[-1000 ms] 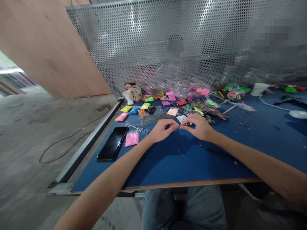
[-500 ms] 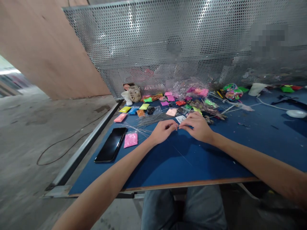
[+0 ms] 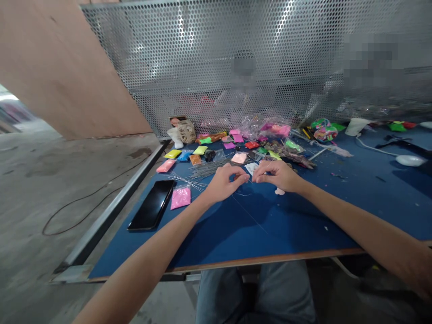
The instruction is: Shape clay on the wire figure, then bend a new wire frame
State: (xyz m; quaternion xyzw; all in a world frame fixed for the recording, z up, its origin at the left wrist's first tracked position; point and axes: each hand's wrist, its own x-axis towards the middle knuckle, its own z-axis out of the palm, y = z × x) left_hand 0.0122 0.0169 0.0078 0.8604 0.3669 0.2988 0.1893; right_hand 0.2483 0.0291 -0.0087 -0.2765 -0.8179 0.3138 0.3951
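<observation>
Both hands meet fingertip to fingertip above the blue table. My left hand is closed in a pinch on what looks like a thin wire, whose curved end shows below the fingers. A small gap away, my right hand is pinched too; whatever sits between its fingertips is too small to make out. Under the right palm lies a small pale pink piece. A straight fine wire runs across the table in front of the hands. Just beyond the fingertips is a white card.
At left are a black phone and a pink packet. Bundled wires and several coloured packets lie behind the hands. A perforated metal panel closes the back. A white cable lies at right.
The fingertips have drawn slightly apart, and my right hand has turned a little. The pale pink piece below it and the curved wire now show. The view has shifted slightly.
</observation>
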